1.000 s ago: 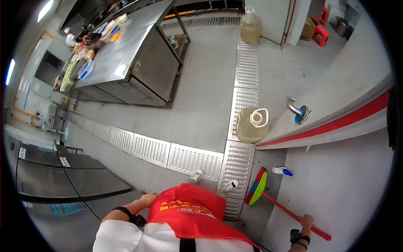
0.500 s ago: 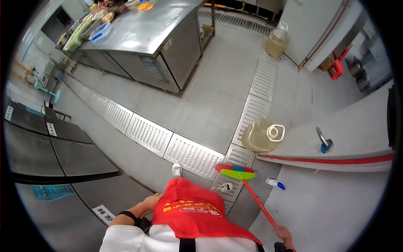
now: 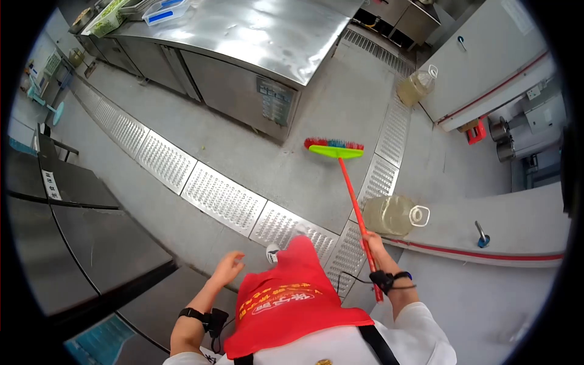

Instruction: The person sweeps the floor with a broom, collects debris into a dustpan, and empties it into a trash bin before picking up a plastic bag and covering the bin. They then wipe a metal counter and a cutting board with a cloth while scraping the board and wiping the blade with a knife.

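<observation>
A broom (image 3: pixel 336 152) with a lime-green head and red and blue bristles is held out in front, its bristles pointing away from me. My right hand (image 3: pixel 373 243) is wrapped round its red handle, near the lower end. The broom head is over the grey floor, between the steel counter and the drain covers. To the left of the red apron (image 3: pixel 292 298), my left hand (image 3: pixel 229 267) hangs empty, its fingers apart and slightly curled.
A steel counter (image 3: pixel 243 73) stands ahead. Perforated drain covers (image 3: pixel 225 198) cross the floor. One large plastic jug (image 3: pixel 389 216) is beside the right door's edge, another (image 3: pixel 417 86) farther back. Dark steel cabinets (image 3: pixel 109 243) line the left.
The broom has moved forward and up from beside the near jug to the open floor. My right hand has come forward with it. My left hand has lifted away from the apron's side.
</observation>
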Demonstrator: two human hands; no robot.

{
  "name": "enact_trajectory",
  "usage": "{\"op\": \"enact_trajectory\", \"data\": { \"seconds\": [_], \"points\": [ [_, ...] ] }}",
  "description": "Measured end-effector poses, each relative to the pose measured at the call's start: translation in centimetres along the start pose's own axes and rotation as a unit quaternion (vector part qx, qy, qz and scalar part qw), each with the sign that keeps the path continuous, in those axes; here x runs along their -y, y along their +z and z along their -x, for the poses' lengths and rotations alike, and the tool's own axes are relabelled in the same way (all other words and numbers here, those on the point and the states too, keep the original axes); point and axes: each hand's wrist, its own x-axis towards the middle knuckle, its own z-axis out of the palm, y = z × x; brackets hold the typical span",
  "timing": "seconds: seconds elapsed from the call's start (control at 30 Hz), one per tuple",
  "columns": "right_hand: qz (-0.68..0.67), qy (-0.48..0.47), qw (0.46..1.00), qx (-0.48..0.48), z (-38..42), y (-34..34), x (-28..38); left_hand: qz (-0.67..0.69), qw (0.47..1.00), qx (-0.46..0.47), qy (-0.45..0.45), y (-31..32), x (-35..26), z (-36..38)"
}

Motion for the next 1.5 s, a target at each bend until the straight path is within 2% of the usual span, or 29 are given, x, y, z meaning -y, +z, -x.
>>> {"op": "enact_trajectory", "data": {
  "seconds": [0.1, 0.2, 0.23, 0.3, 0.4, 0.43, 0.47, 0.53, 0.57, 0.63, 0.67, 0.7, 0.73, 0.8, 0.87, 0.9, 0.93, 1.0, 1.03, 1.07, 1.1, 1.13, 1.17, 1.2, 1.27, 1.33, 1.4, 1.5],
  "points": [
    [-0.079, 0.023, 0.996, -0.038, -7.7, 8.5, 4.4, 0.02, 0.992, 0.106, 0.072, -3.9, -6.9, -6.3],
    [-0.121, 0.036, 0.988, -0.085, -14.6, 18.6, 7.4, 0.064, 0.966, 0.213, 0.128, -5.9, -10.5, -13.5],
    [-0.112, 0.048, 0.986, -0.112, -16.6, 22.2, 8.1, 0.068, 0.966, 0.221, 0.114, -6.0, -10.1, -15.9],
    [-0.142, 0.069, 0.983, -0.096, -19.1, 29.2, 9.4, 0.075, 0.965, 0.238, 0.084, -6.8, -8.9, -20.9],
    [-0.218, 0.118, 0.966, -0.081, -21.7, 38.4, 8.4, 0.043, 0.987, 0.155, 0.006, -10.0, -8.1, -24.3],
    [-0.228, 0.137, 0.961, -0.076, -21.2, 41.0, 8.3, 0.056, 0.985, 0.163, -0.006, -12.2, -8.6, -24.8],
    [-0.244, 0.128, 0.954, -0.114, -20.2, 43.4, 8.5, 0.09, 0.974, 0.2, -0.056, -13.4, -7.5, -25.3],
    [-0.205, 0.146, 0.954, -0.165, -19.6, 45.8, 9.2, 0.156, 0.94, 0.266, -0.148, -15.4, -5.2, -25.9],
    [-0.201, 0.161, 0.955, -0.148, -19.9, 46.2, 8.9, 0.22, 0.911, 0.291, -0.194, -15.9, -4.1, -25.8],
    [-0.201, 0.194, 0.954, -0.11, -20.8, 45.5, 7.5, 0.079, 0.951, 0.298, -0.023, -16.0, -1.4, -25.0],
    [-0.215, 0.215, 0.949, -0.08, -20.7, 45.2, 8.0, 0.004, 0.952, 0.297, 0.069, -16.2, -0.7, -25.4],
    [-0.212, 0.216, 0.949, -0.091, -20.6, 45.5, 8.6, -0.068, 0.959, 0.264, 0.072, -18.4, -3.2, -25.2],
    [-0.207, 0.218, 0.948, -0.103, -20.3, 45.8, 9.1, -0.068, 0.957, 0.263, 0.106, -18.1, -2.2, -25.3],
    [-0.173, 0.221, 0.951, -0.132, -20.7, 45.9, 9.0, 0.016, 0.885, 0.454, 0.101, -17.9, -0.7, -25.8],
    [-0.118, 0.176, 0.961, -0.177, -19.5, 46.6, 8.9, 0.206, 0.779, 0.592, 0.01, -19.2, 1.0, -23.4],
    [-0.104, 0.159, 0.971, -0.148, -19.9, 47.0, 8.2, 0.219, 0.785, 0.579, -0.016, -22.8, -0.5, -23.1],
    [-0.09, 0.144, 0.978, -0.119, -20.0, 47.5, 7.3, 0.239, 0.822, 0.509, -0.095, -24.5, 0.4, -23.2],
    [-0.162, 0.188, 0.961, -0.121, -20.3, 51.8, 6.4, 0.263, 0.863, 0.354, -0.248, -27.5, 2.8, -23.0],
    [-0.16, 0.231, 0.948, -0.151, -19.4, 56.1, 8.4, 0.141, 0.936, 0.276, -0.168, -29.3, 4.5, -23.2],
    [-0.151, 0.168, 0.972, -0.062, -19.7, 59.0, 5.6, 0.015, 0.979, 0.186, -0.081, -31.2, 6.5, -23.4],
    [-0.022, 0.042, 0.999, -0.005, -18.8, 62.4, 4.8, -0.075, 0.983, 0.153, -0.068, -32.7, 8.7, -23.1],
    [0.109, -0.086, 0.989, 0.053, -18.0, 66.4, 4.3, -0.164, 0.978, 0.117, -0.054, -34.5, 10.7, -22.8],
    [-0.003, 0.047, 0.998, 0.03, -16.5, 71.7, 5.4, -0.198, 0.957, 0.163, -0.134, -37.7, 11.5, -22.8],
    [-0.122, 0.172, 0.977, -0.025, -14.9, 77.1, 6.8, -0.23, 0.927, 0.207, -0.212, -41.5, 12.0, -22.7],
    [-0.141, 0.286, 0.947, -0.038, -12.4, 85.7, 6.5, -0.29, 0.922, 0.174, -0.186, -47.4, 14.8, -19.7],
    [-0.239, 0.343, 0.908, 0.031, -8.5, 90.2, 8.3, -0.247, 0.948, 0.119, -0.159, -51.8, 17.1, -15.0],
    [-0.342, 0.352, 0.863, 0.124, -3.6, 91.9, 10.3, -0.239, 0.946, 0.155, -0.157, -55.7, 16.7, -11.3],
    [-0.348, 0.344, 0.864, 0.119, 0.2, 91.6, 13.9, -0.2, 0.95, 0.163, -0.177, -57.8, 15.7, -8.9]
  ]
}}
